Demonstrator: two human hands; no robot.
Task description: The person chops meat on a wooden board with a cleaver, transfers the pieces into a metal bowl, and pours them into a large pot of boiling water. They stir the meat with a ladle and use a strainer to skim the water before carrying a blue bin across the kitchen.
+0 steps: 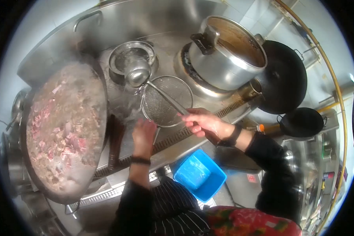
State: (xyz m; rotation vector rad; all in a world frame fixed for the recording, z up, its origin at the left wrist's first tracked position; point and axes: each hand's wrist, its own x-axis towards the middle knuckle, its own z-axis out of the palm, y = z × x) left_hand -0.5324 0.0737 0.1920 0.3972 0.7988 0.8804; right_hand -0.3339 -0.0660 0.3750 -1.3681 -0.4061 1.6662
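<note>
A metal ladle [137, 74] is held by its handle in my right hand [204, 122], the fingers wrapped round the grip. Its bowl is tipped over, and a thin streak of water falls from its edge. My left hand [143, 137] is raised below that streak, beside the round mesh strainer [167, 87]; its fingers are smeared by motion. Behind the ladle bowl stands a small metal pot [116, 72] with liquid in it. To the left, a big wok [27, 159] is full of steaming broth and pieces of pinkish meat [77, 142].
A tall, stained pot [220, 70] stands on the burner at the back. Dark woks [285, 78] lean at the right, with a smaller black pan [301, 122] nearby. A blue basin [194, 169] sits below the stove's front edge.
</note>
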